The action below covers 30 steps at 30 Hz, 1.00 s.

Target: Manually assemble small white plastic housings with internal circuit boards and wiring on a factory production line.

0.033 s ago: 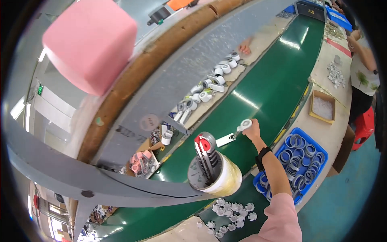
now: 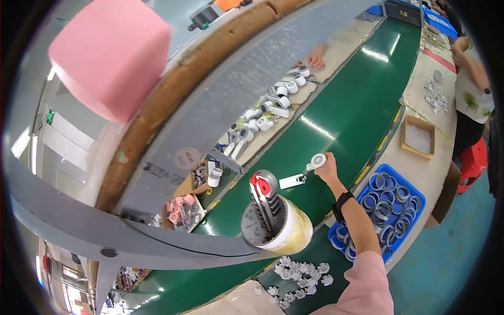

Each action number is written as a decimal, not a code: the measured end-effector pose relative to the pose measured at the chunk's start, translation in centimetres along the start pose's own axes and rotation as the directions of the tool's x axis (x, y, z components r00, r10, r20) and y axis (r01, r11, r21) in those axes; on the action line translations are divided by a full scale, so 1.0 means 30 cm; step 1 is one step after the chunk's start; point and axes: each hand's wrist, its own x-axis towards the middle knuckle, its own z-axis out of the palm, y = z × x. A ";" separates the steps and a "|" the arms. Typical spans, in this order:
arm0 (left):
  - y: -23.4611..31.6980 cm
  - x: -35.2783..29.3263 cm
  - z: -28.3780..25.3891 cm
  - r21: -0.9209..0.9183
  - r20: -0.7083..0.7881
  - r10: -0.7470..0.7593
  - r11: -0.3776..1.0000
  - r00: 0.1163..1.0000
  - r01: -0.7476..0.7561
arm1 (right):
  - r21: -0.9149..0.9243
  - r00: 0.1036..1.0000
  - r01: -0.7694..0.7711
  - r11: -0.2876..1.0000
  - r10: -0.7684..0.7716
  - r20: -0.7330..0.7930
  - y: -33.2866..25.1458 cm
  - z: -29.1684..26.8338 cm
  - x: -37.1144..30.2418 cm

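Green belt [image 2: 362,100], white gadget [image 2: 290,181] in the right hand [image 2: 326,168]

Over the belt, the right hand has its fingers closed on the gadget's round end; the flat bar points away from it, toward the left. Whether the bar rests on the belt, I cannot tell. The left hand is out of view, so its state cannot be told. A black band [image 2: 341,203] circles the right wrist, below it a pink sleeve [image 2: 367,283].

Just left of the forearm, a pale cup [image 2: 298,231] holds cutters [image 2: 272,205], one with a red part. Below the cup, small white caps [image 2: 296,275] lie grouped on a green surface. Right of the arm, a blue tray [image 2: 397,208] is heaped with grey rings [image 2: 384,210]; beyond it stands a shallow box [image 2: 418,153] of pale bits.

Across the belt, white parts [image 2: 263,124] line the far ledge, near another person's hand [image 2: 316,56]. Pink parts [image 2: 181,207] fill a container on that side. Farther right are a co-worker [image 2: 475,97] and a red stool [image 2: 471,163]. Upper left, a pink block [image 2: 113,58] sits near a brown pipe [image 2: 152,123].
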 end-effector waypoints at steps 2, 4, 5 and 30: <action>-0.006 -0.002 0.028 -0.009 0.042 -0.009 1.000 0.999 0.010 | 0.090 0.995 0.098 0.991 -0.100 0.012 0.017 -0.046 -0.030; -0.017 -0.021 0.044 -0.019 0.053 -0.029 0.999 0.998 0.030 | 0.179 0.989 0.101 0.979 -0.118 0.092 -0.051 -0.079 -0.077; -0.021 -0.029 0.053 -0.024 0.058 -0.038 0.999 0.998 0.040 | 0.176 0.989 0.093 0.980 -0.111 0.095 -0.083 -0.097 -0.100; -0.090 -0.125 0.155 -0.144 0.061 -0.135 0.979 0.989 0.143 | 0.710 0.924 0.076 0.700 -0.317 0.213 -0.352 -0.235 -0.272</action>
